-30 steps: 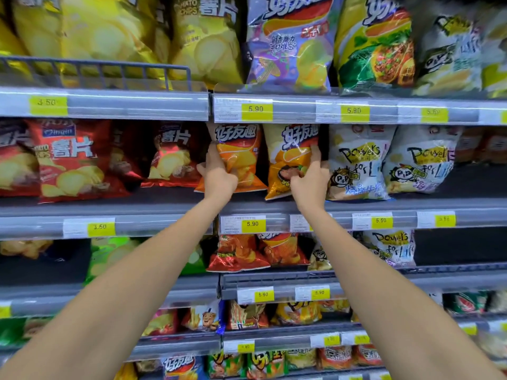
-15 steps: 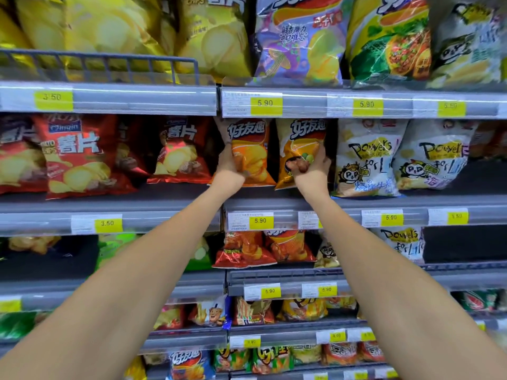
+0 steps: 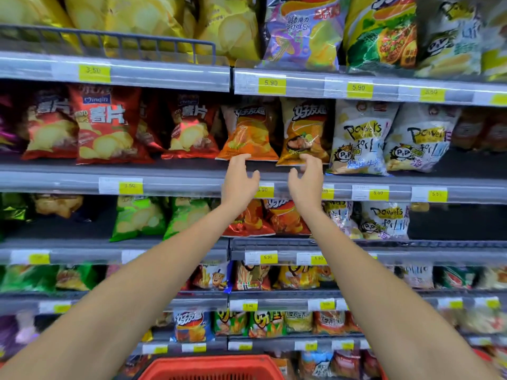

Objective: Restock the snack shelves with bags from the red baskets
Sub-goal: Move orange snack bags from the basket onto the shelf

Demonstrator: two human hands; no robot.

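Note:
Two bags stand upright side by side on the second shelf (image 3: 192,176): an orange snack bag (image 3: 248,133) and a darker yellow-orange bag (image 3: 307,130). My left hand (image 3: 239,181) hovers just below the orange bag, fingers spread and relaxed, fingertips near its bottom edge. My right hand (image 3: 307,179) is below the yellow-orange bag, fingers loosely curved, fingertips at its lower edge. Neither hand holds anything. The rim of a red basket (image 3: 211,367) shows at the bottom of the view; its contents are hidden.
Red chip bags (image 3: 107,124) fill the shelf to the left, white panda-print bags (image 3: 362,138) to the right. Yellow bags (image 3: 142,20) stand behind a wire rail (image 3: 109,39) above. Lower shelves hold green, red and mixed snack bags. A dark gap (image 3: 455,220) lies at the right, third shelf.
Both hands have let go of the two orange bags and drawn back and down to the shelf edge. The bags stay standing. The view has tilted down, revealing the red basket.

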